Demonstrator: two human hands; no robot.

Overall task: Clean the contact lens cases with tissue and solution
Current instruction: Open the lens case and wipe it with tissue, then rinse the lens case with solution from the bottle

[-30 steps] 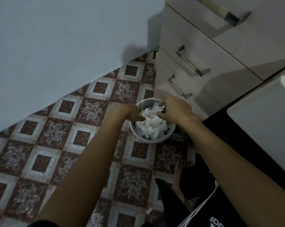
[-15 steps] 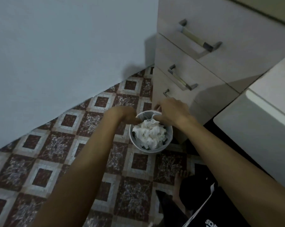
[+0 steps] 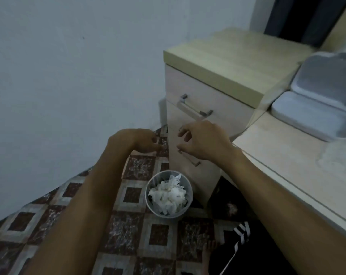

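A small round grey bin (image 3: 185,210) stands on the tiled floor beside the drawer unit, filled with crumpled white tissue (image 3: 168,195). My left hand (image 3: 140,141) hangs above and behind the bin, fingers loosely curled, holding nothing. My right hand (image 3: 199,139) is raised in front of the drawer fronts, fingers relaxed and empty. No contact lens case or solution bottle is in view.
A pale wooden drawer unit (image 3: 217,76) with metal handles (image 3: 196,108) stands against the wall. A white table (image 3: 287,155) at right carries a grey-white box (image 3: 317,108). Patterned floor tiles (image 3: 128,235) spread below; my foot (image 3: 207,253) and dark shorts show at the bottom.
Both hands have lifted out of the bin and away from the tissue. The view has tilted up, showing the top of the drawer unit and the table.
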